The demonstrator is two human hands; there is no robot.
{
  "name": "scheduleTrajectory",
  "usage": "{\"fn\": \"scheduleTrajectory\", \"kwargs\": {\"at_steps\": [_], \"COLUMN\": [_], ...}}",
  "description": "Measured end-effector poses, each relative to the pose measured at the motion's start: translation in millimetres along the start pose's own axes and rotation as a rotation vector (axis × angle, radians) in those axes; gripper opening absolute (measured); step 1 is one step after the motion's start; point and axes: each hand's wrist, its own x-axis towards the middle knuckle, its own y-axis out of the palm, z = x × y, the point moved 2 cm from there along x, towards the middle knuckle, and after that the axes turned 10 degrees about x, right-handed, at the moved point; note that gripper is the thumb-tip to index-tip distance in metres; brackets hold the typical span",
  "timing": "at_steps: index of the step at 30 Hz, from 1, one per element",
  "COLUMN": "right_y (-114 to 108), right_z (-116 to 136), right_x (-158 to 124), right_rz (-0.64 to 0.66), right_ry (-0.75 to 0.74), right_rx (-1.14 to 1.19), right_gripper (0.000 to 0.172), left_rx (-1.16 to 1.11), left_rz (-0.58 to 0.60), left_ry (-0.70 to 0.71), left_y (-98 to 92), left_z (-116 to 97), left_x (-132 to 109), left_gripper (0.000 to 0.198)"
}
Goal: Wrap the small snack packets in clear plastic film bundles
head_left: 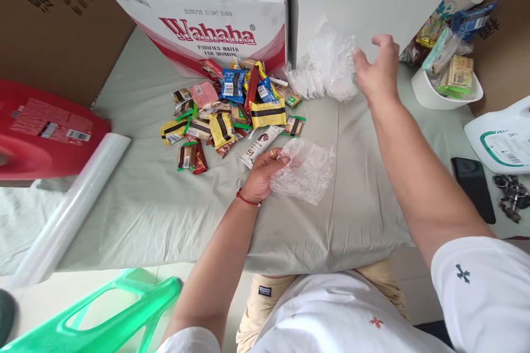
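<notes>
The bag (309, 174) is clear, thin and crinkled, with pale glints along its creases. It is over the cloth (364, 193), just right of a white bar (261, 144). The left hand (265, 172) pinches its left edge. The right hand (379, 71) is released, thumb and fingers spread, beside more bags (329, 63); I cannot tell whether they touch. Snacks (232, 113) lie heaped before a carton (215, 19).

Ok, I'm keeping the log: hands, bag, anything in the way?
Left hand: gripping bag. Right hand: open beside bag pile, contact unclear. Snacks heaped beyond left hand, possibly in the way.
</notes>
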Motion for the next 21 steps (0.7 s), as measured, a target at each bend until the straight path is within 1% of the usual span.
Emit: {"fn": "scheduleTrajectory", "kwargs": {"at_steps": [1, 2, 3, 5, 7, 9, 11, 13, 15, 16, 17, 18, 21], "right_y": [-2.6, -1.5, 2.7, 14.4, 24.0, 28.5, 29.2, 29.0, 30.1, 31.2, 32.3, 33.5, 36.8], "right_z": [0.1, -0.7, -2.4, -6.5, -9.3, -9.2, -5.4, 1.8, 10.6, 14.9, 19.0, 22.8, 32.9], "right_x": [-21.0, -43.7, -66.8, -110.1, -143.1, -162.5, -170.4, -171.6, -171.1, -171.2, -171.7, -172.5, -176.6], "right_rz": [-0.118, -0.172, -0.147, -0.053, 0.026, 0.073, 0.116, 0.176, 0.260, 0.291, 0.305, 0.302, 0.211], "right_ry": [-0.020, -0.013, 0.029, 0.153, 0.300, 0.449, 0.568, 0.618, 0.611, 0.602, 0.597, 0.597, 0.591], "right_rx": [-0.045, -0.070, -0.038, 0.113, 0.285, 0.456, 0.600, 0.688, 0.708, 0.705, 0.702, 0.707, 0.764], "right_gripper": [0.040, 0.046, 0.051, 0.061, 0.068, 0.071, 0.072, 0.069, 0.057, 0.051, 0.046, 0.044, 0.040], "left_rx": [-0.019, -0.039, -0.060, -0.093, -0.110, -0.116, -0.109, -0.082, -0.030, 0.010, 0.064, 0.134, 0.428], "left_rz": [-0.007, -0.013, -0.020, -0.028, -0.034, -0.044, -0.044, -0.032, -0.042, -0.078, -0.138, -0.226, -0.590], "left_ry": [0.006, 0.011, 0.015, 0.023, 0.034, 0.047, 0.049, 0.038, 0.047, 0.085, 0.153, 0.247, 0.559], "left_y": [-0.1, -0.2, -0.3, -0.8, -1.6, -2.9, -3.8, -3.2, -1.3, -0.3, 0.4, 0.7, 0.4], "left_z": [-0.3, -0.7, -1.1, -2.5, -4.9, -7.6, -8.9, -7.1, -2.5, -0.1, 1.7, 2.6, 0.5], "left_x": [0.0, 0.0, -0.2, -0.9, -2.2, -3.6, -4.0, -2.3, 0.9, 2.5, 3.3, 2.8, -9.4], "left_gripper": [0.030, 0.030, 0.029, 0.029, 0.031, 0.034, 0.037, 0.037, 0.036, 0.037, 0.039, 0.041, 0.046]}}
